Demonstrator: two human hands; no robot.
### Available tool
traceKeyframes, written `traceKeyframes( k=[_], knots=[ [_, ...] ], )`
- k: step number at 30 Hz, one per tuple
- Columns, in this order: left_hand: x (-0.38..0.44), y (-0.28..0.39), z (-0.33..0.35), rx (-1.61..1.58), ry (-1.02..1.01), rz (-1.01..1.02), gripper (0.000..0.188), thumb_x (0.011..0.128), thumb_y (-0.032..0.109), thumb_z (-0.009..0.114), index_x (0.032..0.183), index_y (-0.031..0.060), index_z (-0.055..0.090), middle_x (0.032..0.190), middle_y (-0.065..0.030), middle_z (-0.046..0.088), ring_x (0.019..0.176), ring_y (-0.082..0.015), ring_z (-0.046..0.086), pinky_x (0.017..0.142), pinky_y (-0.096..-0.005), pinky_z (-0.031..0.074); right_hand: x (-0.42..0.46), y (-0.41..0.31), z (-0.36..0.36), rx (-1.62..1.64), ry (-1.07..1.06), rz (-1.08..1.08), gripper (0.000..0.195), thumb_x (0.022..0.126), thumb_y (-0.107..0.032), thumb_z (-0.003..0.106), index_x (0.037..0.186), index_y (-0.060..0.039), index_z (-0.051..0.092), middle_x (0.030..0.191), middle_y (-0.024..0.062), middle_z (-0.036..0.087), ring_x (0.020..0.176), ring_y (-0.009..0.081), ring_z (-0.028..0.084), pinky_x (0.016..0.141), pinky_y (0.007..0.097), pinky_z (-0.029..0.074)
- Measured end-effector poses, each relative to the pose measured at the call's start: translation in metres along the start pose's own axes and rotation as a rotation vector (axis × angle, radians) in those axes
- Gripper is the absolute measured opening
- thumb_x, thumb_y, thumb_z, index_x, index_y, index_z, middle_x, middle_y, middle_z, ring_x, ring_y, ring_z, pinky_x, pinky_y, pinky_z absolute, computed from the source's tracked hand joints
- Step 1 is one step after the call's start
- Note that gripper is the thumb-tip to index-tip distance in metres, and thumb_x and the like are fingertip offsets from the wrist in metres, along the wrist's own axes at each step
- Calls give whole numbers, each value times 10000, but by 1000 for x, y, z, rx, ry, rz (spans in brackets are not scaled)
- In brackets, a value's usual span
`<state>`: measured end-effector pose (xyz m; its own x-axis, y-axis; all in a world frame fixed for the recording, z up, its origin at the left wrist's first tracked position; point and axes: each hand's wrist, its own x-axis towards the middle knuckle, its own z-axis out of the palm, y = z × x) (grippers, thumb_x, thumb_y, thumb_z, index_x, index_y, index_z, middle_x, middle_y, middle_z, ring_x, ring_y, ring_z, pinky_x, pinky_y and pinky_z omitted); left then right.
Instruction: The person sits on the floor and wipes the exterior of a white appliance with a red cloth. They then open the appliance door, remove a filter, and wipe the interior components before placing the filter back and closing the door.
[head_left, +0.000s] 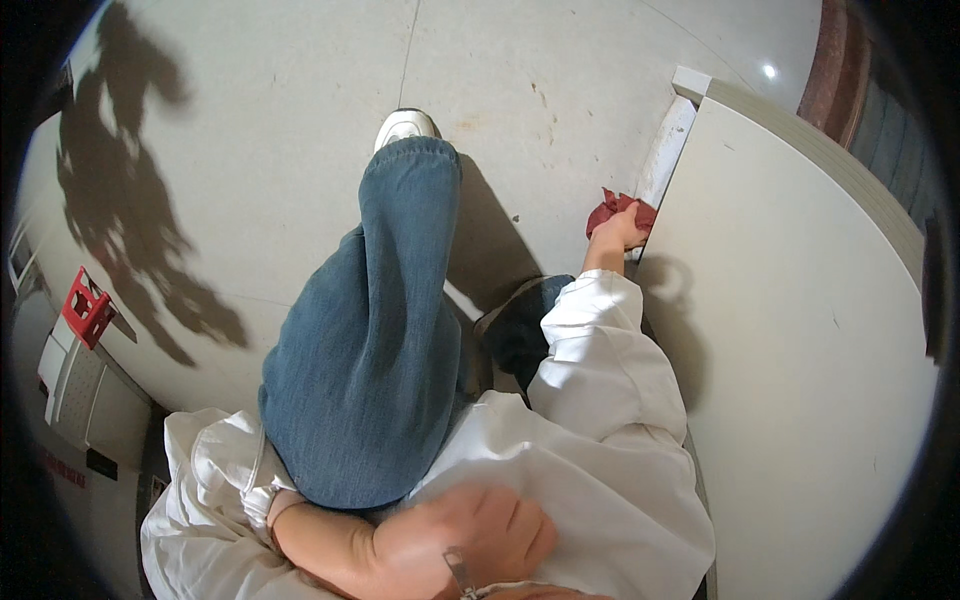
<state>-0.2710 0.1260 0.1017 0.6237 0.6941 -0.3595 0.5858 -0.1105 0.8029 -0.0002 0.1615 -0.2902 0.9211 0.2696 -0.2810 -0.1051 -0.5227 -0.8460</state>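
My right hand (622, 228) is closed on a crumpled dark red cloth (600, 213) at the foot of a cream-coloured cabinet (795, 337). Part of the cloth meets the white strip (667, 154) along the cabinet's base, near the floor. Close to my chest, my left hand (469, 529) is blurred, with its fingers curled; whether anything lies within it cannot be told. A small metal zip pull (457, 568) shows beside that hand. My bent leg in blue jeans lies between the two arms.
Pale floor tiles (300, 112) with brownish specks spread ahead. A red plastic stool (88, 307) stands at the far left near a white appliance (82, 390). The cabinet fills the right side; behind it runs a brown edge (832, 75). A leafy shadow falls on the left.
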Motion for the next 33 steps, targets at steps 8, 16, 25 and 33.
traceKeyframes(
  k=[8,16,25,33],
  knots=[
    [7,-8,-18,2,-27,126,113,707,162,443,641,81,398,606,-20,393,567,-139,420,541,-232,335,21,-26,91,-573,-241,-733,279,691,7,496,965,56,476,1240,243,329,1116,374,347,907,374,328],
    [5,-11,-14,-57,-36,116,122,683,174,456,636,71,412,596,-23,399,556,-144,424,508,-241,348,33,-21,63,-732,-424,-901,319,688,21,455,1003,51,491,1281,232,300,1189,358,282,985,371,245],
    [-4,-6,-10,-78,37,22,113,721,134,449,631,91,397,598,-12,384,569,-134,412,549,-222,327,26,69,-94,-902,-9,311,308,730,-50,475,1030,-7,528,1078,173,514,968,288,520,813,353,401],
    [4,-15,-20,12,-40,142,123,726,137,449,630,87,391,596,-14,380,561,-138,412,534,-232,337,28,41,-13,-2258,-589,-365,217,770,-94,483,909,-148,641,873,-2,635,806,194,608,603,276,456]
  ],
)
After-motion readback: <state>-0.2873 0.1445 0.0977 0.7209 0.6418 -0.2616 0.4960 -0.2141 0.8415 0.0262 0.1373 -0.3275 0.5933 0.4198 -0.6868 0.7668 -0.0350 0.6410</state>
